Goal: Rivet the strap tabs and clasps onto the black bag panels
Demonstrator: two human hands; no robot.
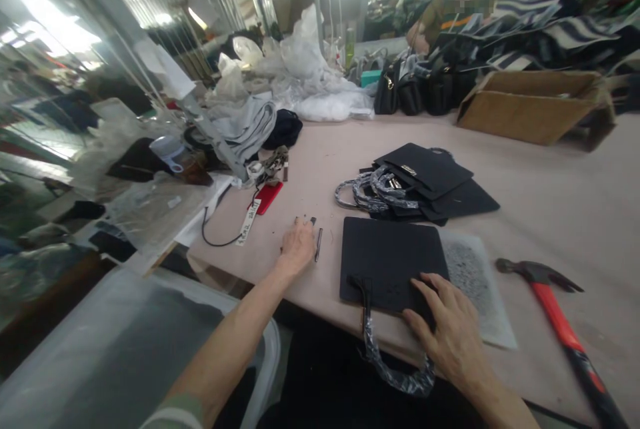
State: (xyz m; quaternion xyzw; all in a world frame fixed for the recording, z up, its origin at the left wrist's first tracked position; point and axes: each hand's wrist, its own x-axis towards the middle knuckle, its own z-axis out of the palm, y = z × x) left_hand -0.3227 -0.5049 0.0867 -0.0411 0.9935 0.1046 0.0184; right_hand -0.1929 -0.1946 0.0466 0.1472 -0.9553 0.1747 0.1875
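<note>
My left hand (pixel 299 244) rests on the table with its fingers curled down and bunched near a small dark piece (pixel 313 220). What its fingertips hold, if anything, is hidden. Just right of it lies a thin metal rod (pixel 319 244). A black bag panel (pixel 393 259) lies flat before me; its plastic-wrapped handle (pixel 385 362) hangs over the table's front edge. On the panel's lower right corner lies my right hand (pixel 447 319), fingers spread and thumb apart. Partly under the panel is a pale, worn slab (pixel 475 282).
Behind the panel is a pile of black panels (pixel 430 172) with wrapped handles. A red-handled claw hammer (pixel 555 312) lies at right. A cardboard box (pixel 525 106), black bags (pixel 410 86) and plastic wrapping (pixel 305 62) line the back. Left are a red object (pixel 269 198) and a drink jug (pixel 180 159). Another person (pixel 425 29) is beyond.
</note>
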